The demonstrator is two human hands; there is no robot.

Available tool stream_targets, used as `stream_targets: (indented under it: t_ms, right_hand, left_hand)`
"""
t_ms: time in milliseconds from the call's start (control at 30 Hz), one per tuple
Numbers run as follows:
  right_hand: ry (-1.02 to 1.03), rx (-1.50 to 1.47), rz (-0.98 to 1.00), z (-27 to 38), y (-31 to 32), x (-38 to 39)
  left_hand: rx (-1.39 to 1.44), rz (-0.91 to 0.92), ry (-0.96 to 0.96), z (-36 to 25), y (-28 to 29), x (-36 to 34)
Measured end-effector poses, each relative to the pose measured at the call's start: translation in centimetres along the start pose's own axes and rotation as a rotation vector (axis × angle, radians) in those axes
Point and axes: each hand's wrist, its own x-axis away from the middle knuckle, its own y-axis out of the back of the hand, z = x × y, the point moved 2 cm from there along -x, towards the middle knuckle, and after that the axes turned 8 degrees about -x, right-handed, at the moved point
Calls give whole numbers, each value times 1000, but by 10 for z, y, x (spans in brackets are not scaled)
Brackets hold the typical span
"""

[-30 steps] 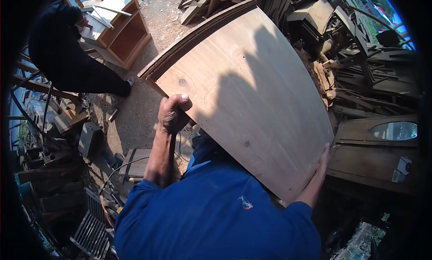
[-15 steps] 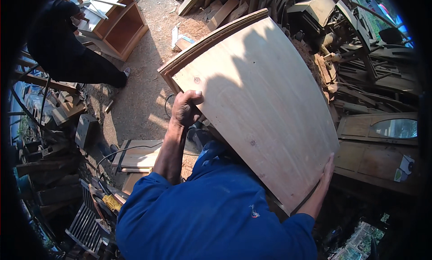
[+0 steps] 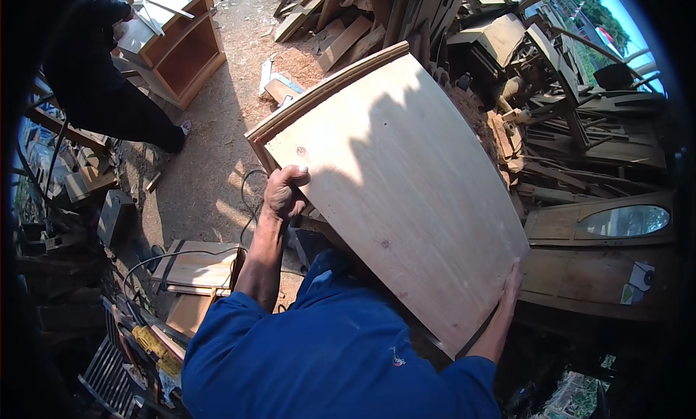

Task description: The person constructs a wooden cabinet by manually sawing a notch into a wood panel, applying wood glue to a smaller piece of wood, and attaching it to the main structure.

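A pale plywood panel (image 3: 406,194) with knots and a thicker wooden rim along its far edge is held at a slant over the lap of the blue-clad wearer, with ragged shadows across it. My left hand (image 3: 286,191) grips its left edge, thumb over the face and fingers curled underneath. My right hand (image 3: 507,281) holds the near right edge, its fingers mostly hidden along the side. Under the panel, the legs are partly hidden.
A person in dark clothes (image 3: 101,93) stands at upper left beside an open wooden cabinet (image 3: 185,75). Scrap timber piles (image 3: 580,129) fill the upper right; wooden doors (image 3: 587,267) lie at right. Stacked boards (image 3: 203,263), a cord (image 3: 145,263) and a yellow power tool (image 3: 156,350) sit at lower left.
The panel, still held in both my hands, has moved lower in the picture, showing more ground and timber beyond its far edge. The surroundings have shifted slightly up and left in the view.
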Motion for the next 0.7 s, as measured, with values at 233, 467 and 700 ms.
stream_targets:
  t_ms: [233, 467, 700]
  right_hand:
    - [-4, -4, -11, -9, 3, -18]
    - [-20, -40, -9, -18, -4, -15]
    - [-40, 37, -78, -29, 5, -38]
  left_hand:
    - [33, -57, 43, -2, -10, 0]
    - [4, -40, 16, -10, -20, -1]
    - [27, -110, 82, -12, -40, 0]
